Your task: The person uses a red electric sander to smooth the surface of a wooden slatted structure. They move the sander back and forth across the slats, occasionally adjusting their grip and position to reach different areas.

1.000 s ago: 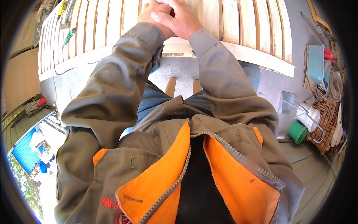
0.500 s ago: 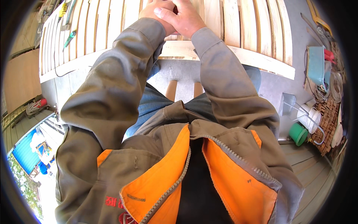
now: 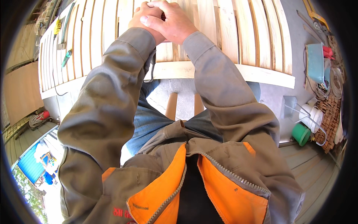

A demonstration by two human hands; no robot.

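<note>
My two hands are pressed together on top of a slatted wooden panel (image 3: pixel 175 69). My left hand (image 3: pixel 143 31) is underneath, its fingers curled round something mostly hidden. My right hand (image 3: pixel 175 23) lies across it, closed, with its thumb over the back of the left hand. Only a small dark patch between the hands and a reddish edge below them show of the thing held. A black cord (image 3: pixel 152 71) hangs down by my left wrist over the panel's front edge.
On the panel's left lie a green-handled cutter (image 3: pixel 67 58) and a yellow tool (image 3: pixel 57 28) with a cord. To the right stand a light-blue bin (image 3: pixel 316 63), a green bucket (image 3: pixel 300 134), a white bucket (image 3: pixel 313 118) and stacked wood pieces (image 3: pixel 330 119).
Both hands, still together, have shifted left over the slats. The black cord by my left wrist shows more now. My view has tilted slightly.
</note>
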